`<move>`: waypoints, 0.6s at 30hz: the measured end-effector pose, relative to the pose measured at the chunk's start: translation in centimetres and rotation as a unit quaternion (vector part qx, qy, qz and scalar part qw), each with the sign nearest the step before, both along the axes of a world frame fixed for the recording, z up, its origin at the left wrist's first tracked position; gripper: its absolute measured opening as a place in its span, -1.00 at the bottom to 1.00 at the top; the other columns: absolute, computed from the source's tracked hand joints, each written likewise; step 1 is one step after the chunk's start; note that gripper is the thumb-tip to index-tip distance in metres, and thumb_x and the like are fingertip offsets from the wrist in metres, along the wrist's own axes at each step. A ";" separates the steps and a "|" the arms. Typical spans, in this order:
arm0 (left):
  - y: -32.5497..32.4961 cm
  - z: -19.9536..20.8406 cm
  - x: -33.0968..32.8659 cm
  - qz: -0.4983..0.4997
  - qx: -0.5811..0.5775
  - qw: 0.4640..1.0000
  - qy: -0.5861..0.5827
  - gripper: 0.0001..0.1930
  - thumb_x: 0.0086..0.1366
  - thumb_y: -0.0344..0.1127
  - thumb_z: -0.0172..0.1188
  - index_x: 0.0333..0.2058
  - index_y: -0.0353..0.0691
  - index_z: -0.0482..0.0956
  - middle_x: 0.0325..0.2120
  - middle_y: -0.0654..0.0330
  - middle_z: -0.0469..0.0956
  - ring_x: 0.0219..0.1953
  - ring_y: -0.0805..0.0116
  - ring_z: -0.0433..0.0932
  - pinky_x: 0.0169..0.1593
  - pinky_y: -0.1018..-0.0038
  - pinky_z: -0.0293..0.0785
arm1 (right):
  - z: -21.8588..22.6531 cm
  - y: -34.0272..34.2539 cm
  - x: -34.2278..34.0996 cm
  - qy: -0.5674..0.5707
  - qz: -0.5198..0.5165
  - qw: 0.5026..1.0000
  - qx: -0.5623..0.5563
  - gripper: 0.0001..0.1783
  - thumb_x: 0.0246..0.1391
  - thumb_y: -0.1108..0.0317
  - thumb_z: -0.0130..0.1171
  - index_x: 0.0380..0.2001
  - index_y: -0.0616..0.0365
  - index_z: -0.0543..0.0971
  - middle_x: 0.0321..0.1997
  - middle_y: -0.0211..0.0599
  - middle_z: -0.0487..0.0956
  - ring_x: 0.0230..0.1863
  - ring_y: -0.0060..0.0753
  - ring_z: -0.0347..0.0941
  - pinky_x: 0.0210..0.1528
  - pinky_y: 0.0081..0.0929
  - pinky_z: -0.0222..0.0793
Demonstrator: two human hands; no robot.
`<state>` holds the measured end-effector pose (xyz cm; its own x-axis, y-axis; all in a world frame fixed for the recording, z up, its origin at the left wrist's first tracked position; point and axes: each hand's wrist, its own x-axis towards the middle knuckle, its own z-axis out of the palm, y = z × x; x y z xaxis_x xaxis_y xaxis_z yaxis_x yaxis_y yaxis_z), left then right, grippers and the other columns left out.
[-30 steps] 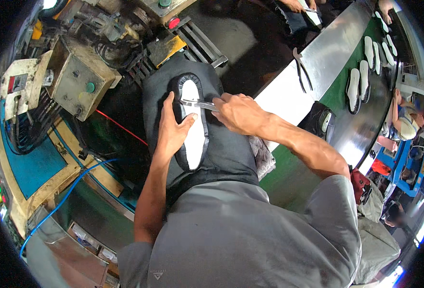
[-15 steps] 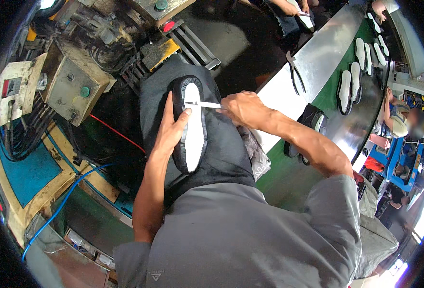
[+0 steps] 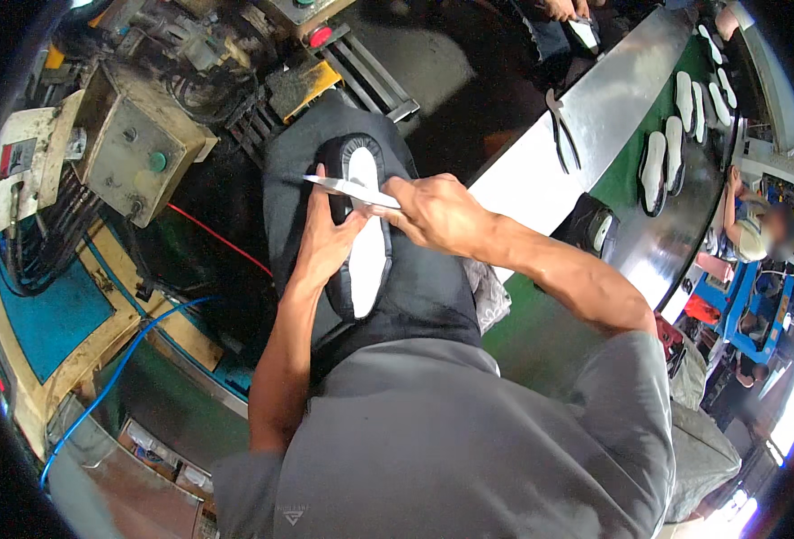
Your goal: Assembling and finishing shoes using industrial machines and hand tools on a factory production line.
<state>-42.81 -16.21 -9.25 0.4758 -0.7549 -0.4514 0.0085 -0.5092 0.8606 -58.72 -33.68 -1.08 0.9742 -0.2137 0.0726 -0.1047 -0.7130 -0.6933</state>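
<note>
On my dark-clad lap lies a black shoe upper [image 3: 374, 260], its white sole side up and its dark edge gathered in pleats around the toe. My left hand [image 3: 323, 247] grips it from the left, thumb over the white sole and fingers along the side. A thin, flat, bright blade, by its shape a knife [image 3: 336, 185], is held in my closed right hand [image 3: 442, 214]. It crosses above the upper near the toe end, its tip reaching left past the upper beside my left fingers. Whether the blade touches the sole, I cannot tell. My right fingers hide its handle.
Lasting pincers [image 3: 559, 135] lie on the metal ledge [image 3: 608, 85] at right. Beyond it, a green conveyor [image 3: 617, 175] carries several white-soled uppers [image 3: 654, 175] and a black shoe [image 3: 592, 225]. A machine control box [image 3: 136, 148] stands left. Another person's hands [image 3: 569, 11] hold an upper.
My right hand has moved left, carrying the knife across the upper, so its tip now extends past the left edge. My left hand keeps its grip on the upper.
</note>
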 end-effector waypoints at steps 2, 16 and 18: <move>-0.6 2.5 -0.6 -0.016 0.038 0.999 -0.021 0.06 0.38 -0.28 0.46 0.60 -0.44 -0.10 0.55 -0.36 0.10 0.61 -0.15 0.12 0.61 0.20 0.08 | -2.7 0.3 -1.7 0.097 -0.010 0.995 -0.015 -0.52 0.50 0.03 0.16 -0.31 0.29 0.53 -0.59 0.12 0.57 -0.47 0.27 0.63 -0.43 0.04 0.53; 7.2 3.7 -1.8 -0.020 0.039 0.999 -0.008 -0.30 0.61 -0.19 0.20 0.57 -0.29 0.17 0.42 -0.25 0.40 0.42 -0.01 0.44 0.46 0.22 0.34 | -0.8 0.5 -5.8 0.102 -0.315 0.920 0.209 -0.64 0.25 0.19 0.35 -0.06 0.28 0.67 -0.41 -0.32 0.62 -0.37 -0.50 0.54 -0.31 -0.30 0.47; 6.0 5.8 -1.7 -0.001 0.057 0.995 0.085 -0.23 0.61 -0.27 0.20 0.62 -0.24 0.03 0.48 -0.13 0.33 0.43 0.18 0.39 0.47 0.30 0.31 | -0.8 0.7 -6.1 0.066 -0.370 0.894 0.243 -0.66 0.25 0.22 0.35 -0.07 0.27 0.66 -0.40 -0.35 0.60 -0.36 -0.52 0.51 -0.29 -0.38 0.44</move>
<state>-44.49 -10.21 -3.47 0.3836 -0.6947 -0.6085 0.1487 -0.6038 0.7831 -64.81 -32.96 -1.91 0.5466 -0.7782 -0.3093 -0.5267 -0.0323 -0.8494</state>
